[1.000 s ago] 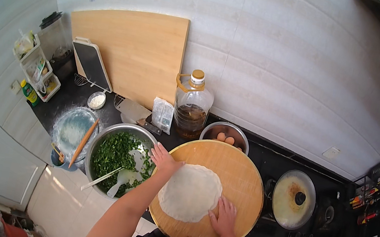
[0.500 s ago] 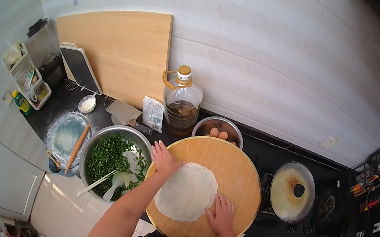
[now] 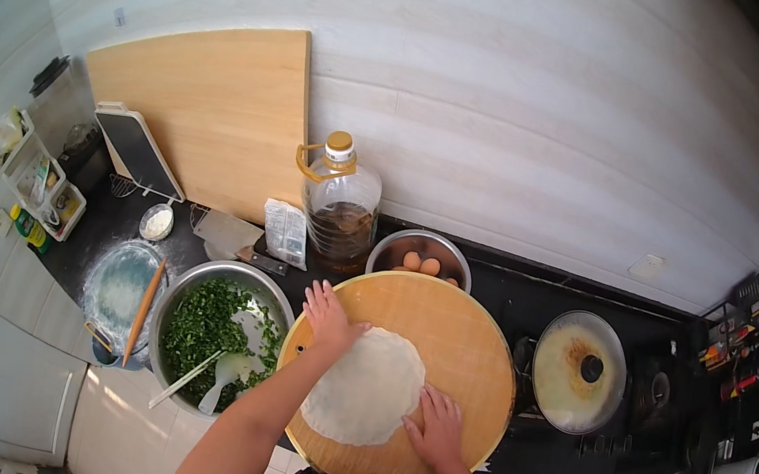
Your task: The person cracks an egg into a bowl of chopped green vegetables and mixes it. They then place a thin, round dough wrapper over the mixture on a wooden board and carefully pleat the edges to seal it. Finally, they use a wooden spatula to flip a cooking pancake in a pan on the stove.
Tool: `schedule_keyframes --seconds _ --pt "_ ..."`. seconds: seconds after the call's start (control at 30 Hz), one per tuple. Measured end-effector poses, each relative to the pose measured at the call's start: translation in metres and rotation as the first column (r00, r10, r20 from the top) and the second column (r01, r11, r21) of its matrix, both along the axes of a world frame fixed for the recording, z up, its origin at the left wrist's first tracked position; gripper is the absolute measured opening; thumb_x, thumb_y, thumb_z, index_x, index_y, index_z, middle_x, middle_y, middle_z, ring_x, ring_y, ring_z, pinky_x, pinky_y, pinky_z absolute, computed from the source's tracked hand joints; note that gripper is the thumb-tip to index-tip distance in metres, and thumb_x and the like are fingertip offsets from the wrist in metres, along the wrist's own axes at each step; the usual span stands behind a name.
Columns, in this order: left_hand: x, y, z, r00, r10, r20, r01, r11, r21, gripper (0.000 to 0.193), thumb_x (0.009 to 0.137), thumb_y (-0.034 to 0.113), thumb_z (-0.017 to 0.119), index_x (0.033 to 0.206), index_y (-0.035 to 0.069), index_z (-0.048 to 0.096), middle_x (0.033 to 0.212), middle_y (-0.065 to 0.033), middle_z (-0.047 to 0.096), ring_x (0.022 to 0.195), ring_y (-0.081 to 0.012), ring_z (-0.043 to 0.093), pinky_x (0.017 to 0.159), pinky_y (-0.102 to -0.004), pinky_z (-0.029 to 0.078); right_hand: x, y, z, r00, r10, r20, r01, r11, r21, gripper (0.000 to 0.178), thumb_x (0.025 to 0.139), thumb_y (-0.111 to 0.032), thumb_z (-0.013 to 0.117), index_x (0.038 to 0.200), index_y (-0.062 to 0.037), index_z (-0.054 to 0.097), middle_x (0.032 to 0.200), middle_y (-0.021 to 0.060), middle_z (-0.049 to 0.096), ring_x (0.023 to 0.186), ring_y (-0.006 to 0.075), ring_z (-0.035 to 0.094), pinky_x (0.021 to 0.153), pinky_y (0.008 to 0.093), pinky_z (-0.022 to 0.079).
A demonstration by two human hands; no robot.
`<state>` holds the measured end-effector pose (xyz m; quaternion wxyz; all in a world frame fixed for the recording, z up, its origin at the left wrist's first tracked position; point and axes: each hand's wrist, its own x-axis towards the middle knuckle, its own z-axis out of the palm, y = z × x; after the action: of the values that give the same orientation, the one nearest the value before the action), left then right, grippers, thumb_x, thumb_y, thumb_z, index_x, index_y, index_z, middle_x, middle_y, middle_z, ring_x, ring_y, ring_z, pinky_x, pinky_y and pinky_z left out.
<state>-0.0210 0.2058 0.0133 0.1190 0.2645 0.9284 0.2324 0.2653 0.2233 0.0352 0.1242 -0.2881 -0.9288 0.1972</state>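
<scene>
A thin, round sheet of pale dough lies flat on a round wooden board in front of me. My left hand rests at the dough's upper left edge, fingers spread over the board and the thumb along the rim of the dough. On the opposite side, my right hand lies at the lower right edge, its fingers stretched out on the wood and the thumb by the dough. Neither hand grips anything. My left forearm hides part of the board's left side.
Left of the board stands a steel bowl of chopped greens with chopsticks and a white spoon. A rolling pin lies on a floury round lid. Behind are an oil jug and a bowl of eggs; a lidded pan sits right.
The whole view has shifted slightly, so the counter things appear a little further left. Both hands stay at the dough's edges, with the right thumb moved slightly.
</scene>
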Motion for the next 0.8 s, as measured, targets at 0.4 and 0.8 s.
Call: schedule_keyframes --seconds 0.4,0.8 --pt "0.014 0.023 0.013 0.995 -0.092 -0.031 0.093 0.996 0.018 0.127 0.052 0.035 0.09 0.145 -0.002 0.013 0.151 -0.0225 0.015 0.141 -0.0397 0.011 0.114 -0.0492 0.011 -0.001 0.004 -0.005 1.0 -0.003 0.001 0.003 0.999 -0.042 0.062 0.084 -0.038 0.059 0.131 -0.0012 0.044 0.138 0.0133 0.043 0.124 0.0328 0.039 0.105 0.0471 0.027" --pt "0.022 0.037 -0.006 0.967 -0.208 -0.145 0.217 0.975 0.047 0.129 0.05 0.04 0.089 0.145 -0.002 0.013 0.151 -0.0233 0.013 0.141 -0.0397 0.011 0.113 -0.0509 0.011 0.002 0.001 -0.006 1.0 -0.007 -0.016 0.007 1.0 -0.018 0.061 0.084 -0.039 0.059 0.129 -0.0001 0.047 0.136 0.0126 0.045 0.122 0.0307 0.041 0.104 0.0459 0.029"
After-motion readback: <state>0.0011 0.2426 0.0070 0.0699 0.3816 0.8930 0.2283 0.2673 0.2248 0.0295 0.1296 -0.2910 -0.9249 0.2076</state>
